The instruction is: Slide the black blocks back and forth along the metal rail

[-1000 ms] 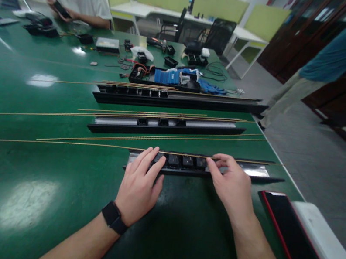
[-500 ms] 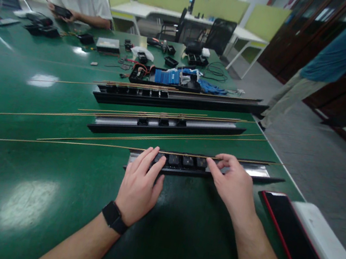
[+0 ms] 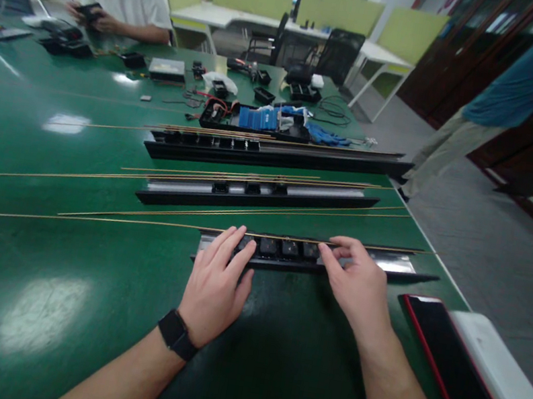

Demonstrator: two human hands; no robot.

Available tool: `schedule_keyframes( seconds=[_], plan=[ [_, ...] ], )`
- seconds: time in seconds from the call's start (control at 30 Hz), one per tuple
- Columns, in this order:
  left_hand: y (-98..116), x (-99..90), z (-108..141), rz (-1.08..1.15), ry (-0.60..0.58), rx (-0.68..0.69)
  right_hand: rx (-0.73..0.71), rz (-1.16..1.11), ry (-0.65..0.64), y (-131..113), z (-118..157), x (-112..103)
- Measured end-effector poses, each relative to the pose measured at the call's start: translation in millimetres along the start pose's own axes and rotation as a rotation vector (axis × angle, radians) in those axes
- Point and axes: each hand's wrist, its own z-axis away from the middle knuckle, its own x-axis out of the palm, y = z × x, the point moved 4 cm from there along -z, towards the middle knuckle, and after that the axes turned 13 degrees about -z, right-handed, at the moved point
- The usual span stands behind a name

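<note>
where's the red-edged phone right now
The red-edged phone lies on the green table at the lower right of the head view, just left of the white object and right of the person's right hand.

Silver-lined black channel (image 3: pixel 296 268) at my 12 o'clock, square black blocks (image 3: pixel 289 249) inside, golden rod (image 3: pixel 160 226) jutting toward 9 o'clock.

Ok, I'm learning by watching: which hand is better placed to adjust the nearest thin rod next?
Probably the right hand: its thumb and forefinger are right at the thin rod, while the left hand lies spread across the black channel.
</note>
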Motion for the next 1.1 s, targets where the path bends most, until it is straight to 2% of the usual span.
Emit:
schedule_keyframes(
  seconds=[0.67, 0.83, 1.1],
  plan=[
    [-0.2, 0.1, 0.2, 0.005, -0.002, -0.007, 0.045, 0.075, 0.036, 1.6, -3.3, -4.6],
    [-0.3, -0.3, -0.1, 0.007, 0.002, -0.006, 0.060, 0.043, 0.007, -0.4, -2.5, -4.3],
    [0.5, -2.3, -1.1, 0.011, 0.016, -0.007, 0.020, 0.038, -0.006, 1.5, -1.0, -1.2]
  ],
)
